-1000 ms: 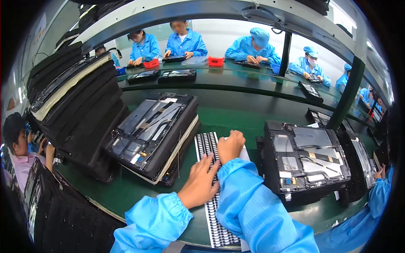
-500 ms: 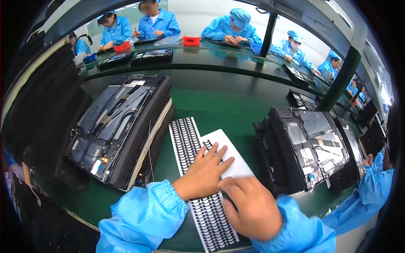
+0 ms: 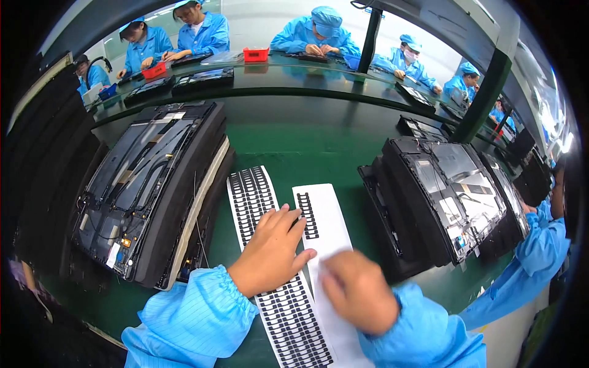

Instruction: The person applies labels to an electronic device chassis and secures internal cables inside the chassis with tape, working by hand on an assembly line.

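My left hand [image 3: 269, 251] lies flat with its fingers stretched out, pressing on a long white sheet [image 3: 296, 325] covered in rows of small black stickers. Its fingertips reach the edge of a second white sheet [image 3: 334, 214], mostly bare, with one column of black stickers [image 3: 308, 216] along its left side. Over the lower part of that second sheet is my right hand [image 3: 361, 291], its fingers curled. Motion smears those fingers, so whether they hold anything cannot be made out.
On the left stands a tall stack of black device housings [image 3: 144, 178] with foam sheets between; another stack [image 3: 454, 190] is at the right. Both rest on the green bench [image 3: 294, 144]. Beyond a raised shelf, several people in blue work, near a red bin [image 3: 256, 54]. A person's blue sleeve [image 3: 534, 270] shows at right.
The mostly bare sheet has turned straighter and slid toward me, showing its sticker column. My left fingers have drawn closer together. The right hand has come off the left. The whole view has shifted slightly.
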`<state>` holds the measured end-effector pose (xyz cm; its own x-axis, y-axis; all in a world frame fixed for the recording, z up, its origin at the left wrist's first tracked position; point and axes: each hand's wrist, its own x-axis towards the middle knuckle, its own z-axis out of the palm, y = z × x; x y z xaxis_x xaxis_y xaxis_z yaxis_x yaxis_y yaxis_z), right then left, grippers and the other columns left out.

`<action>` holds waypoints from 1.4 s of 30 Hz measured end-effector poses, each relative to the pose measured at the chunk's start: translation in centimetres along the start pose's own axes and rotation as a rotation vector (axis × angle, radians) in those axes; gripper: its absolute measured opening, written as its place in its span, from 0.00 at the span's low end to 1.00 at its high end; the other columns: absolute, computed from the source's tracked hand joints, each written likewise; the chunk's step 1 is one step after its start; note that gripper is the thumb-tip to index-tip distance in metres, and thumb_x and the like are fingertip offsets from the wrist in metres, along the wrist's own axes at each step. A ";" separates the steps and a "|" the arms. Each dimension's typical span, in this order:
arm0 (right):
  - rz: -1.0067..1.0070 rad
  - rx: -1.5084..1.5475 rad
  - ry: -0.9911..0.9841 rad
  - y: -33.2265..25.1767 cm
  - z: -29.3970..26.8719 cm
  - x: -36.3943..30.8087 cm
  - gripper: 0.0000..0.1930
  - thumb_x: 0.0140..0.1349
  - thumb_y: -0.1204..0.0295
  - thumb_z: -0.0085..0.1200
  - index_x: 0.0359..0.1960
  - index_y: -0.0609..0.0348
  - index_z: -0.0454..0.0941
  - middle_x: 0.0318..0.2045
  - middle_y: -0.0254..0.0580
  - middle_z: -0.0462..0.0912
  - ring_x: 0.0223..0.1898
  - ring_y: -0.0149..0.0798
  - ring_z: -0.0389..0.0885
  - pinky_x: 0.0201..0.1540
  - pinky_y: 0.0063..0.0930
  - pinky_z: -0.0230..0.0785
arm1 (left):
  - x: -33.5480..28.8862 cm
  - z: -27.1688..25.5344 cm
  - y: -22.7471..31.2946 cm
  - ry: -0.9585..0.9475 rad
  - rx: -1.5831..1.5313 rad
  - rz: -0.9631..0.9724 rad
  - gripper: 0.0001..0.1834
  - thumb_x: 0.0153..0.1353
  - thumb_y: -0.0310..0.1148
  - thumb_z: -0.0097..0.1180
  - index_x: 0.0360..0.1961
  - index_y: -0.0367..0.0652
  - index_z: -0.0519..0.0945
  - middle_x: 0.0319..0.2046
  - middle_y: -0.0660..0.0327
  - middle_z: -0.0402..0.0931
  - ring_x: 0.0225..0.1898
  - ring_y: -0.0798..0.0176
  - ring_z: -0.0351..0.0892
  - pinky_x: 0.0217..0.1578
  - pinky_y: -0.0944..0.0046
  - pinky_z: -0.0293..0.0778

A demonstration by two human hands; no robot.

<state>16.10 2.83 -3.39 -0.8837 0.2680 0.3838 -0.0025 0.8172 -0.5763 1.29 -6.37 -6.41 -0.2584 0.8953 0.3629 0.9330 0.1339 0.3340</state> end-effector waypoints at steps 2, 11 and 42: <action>0.102 -0.065 0.142 2.3 1.3 2.3 0.05 0.46 0.79 0.51 0.26 0.67 0.74 0.23 0.48 0.73 0.22 0.47 0.74 0.26 0.34 0.67 | 0.5 0.6 0.1 0.013 -0.001 0.023 0.26 0.50 0.37 0.54 0.47 0.30 0.66 0.50 0.45 0.61 0.55 0.44 0.56 0.55 0.52 0.51; 0.131 -0.335 0.125 2.1 3.2 4.4 0.06 0.43 0.75 0.48 0.17 0.68 0.72 0.21 0.53 0.74 0.24 0.50 0.75 0.28 0.37 0.68 | 0.5 0.3 0.1 0.072 0.052 0.050 0.24 0.45 0.33 0.53 0.45 0.33 0.68 0.46 0.47 0.64 0.51 0.47 0.60 0.53 0.53 0.54; 0.003 0.352 0.147 6.8 -20.6 -4.3 0.02 0.49 0.76 0.53 0.25 0.60 0.73 0.39 0.42 0.74 0.42 0.39 0.68 0.47 0.30 0.57 | 10.2 -2.9 16.1 0.406 -0.158 0.795 0.11 0.37 0.20 0.59 0.28 0.31 0.76 0.27 0.53 0.73 0.28 0.54 0.73 0.24 0.62 0.69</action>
<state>29.51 17.75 5.91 -0.8073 0.3611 0.4667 -0.1835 0.5981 -0.7802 12.98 3.71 5.20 0.3504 0.4761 0.8065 0.8366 -0.5463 -0.0410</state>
